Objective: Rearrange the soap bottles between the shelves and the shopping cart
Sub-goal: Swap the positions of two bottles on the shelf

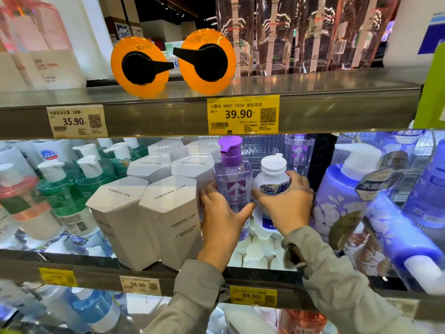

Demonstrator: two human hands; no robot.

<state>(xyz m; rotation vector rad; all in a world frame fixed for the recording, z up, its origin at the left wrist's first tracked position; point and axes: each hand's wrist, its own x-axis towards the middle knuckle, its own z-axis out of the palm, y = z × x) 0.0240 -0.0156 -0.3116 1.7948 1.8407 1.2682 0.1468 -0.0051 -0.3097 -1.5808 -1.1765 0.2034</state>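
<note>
Fingers (207,189) of the left hand (222,215) curled round the lower body of a clear purple-capped bottle (232,175), thumb across its front. Bottle upright.

Fingers (297,180) of the right hand (287,203) wrapped over the shoulder of a white-capped bottle (271,168), also upright, just beside the purple one.

Both bottles sit in the bay of the middle shelf (91,271), below the yellow 39.90 tag (243,114). Whether their bases rest on the shelf: cannot tell.

White hexagonal boxes (168,213) just left of the left hand. Blue floral pump bottle (337,201) against the right hand's far side. Two orange bottles (208,61) lie on the upper shelf (337,109).
</note>
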